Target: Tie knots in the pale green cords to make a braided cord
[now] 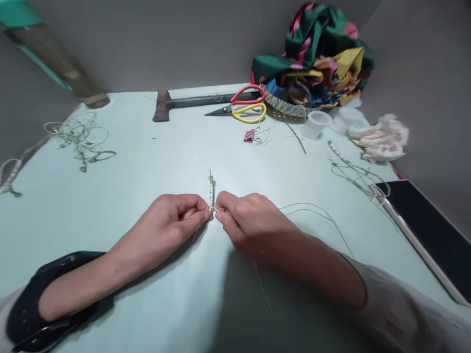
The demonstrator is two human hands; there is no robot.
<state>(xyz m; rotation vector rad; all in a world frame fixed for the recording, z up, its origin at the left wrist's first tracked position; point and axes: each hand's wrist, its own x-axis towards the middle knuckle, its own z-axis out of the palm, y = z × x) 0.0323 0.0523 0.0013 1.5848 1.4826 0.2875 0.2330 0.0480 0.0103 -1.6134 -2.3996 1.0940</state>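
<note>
A short knotted cord piece (211, 191), white with green at its far end, points away from me at the middle of the table. My left hand (180, 218) is closed in a pinch at its near end, on a thin white cord. From the other side my right hand (245, 213) pinches the cord too, thumb against forefinger. Between the fingertips the white strands cross at the base of the knotted part. Loose cord (333, 220) trails out on the right past my wrist, and another thin strand (263, 289) lies below it.
Red-and-yellow-handled scissors (248, 104) lie against a hammer (206, 101) at the back, near a pink binder clip (250, 136). Tangled green cords (79, 135) lie at left. Behind on the right are a cloth-filled basket (285, 105), white cups (315, 124), crumpled tissue (382, 137) and a black-screened tablet (427, 225).
</note>
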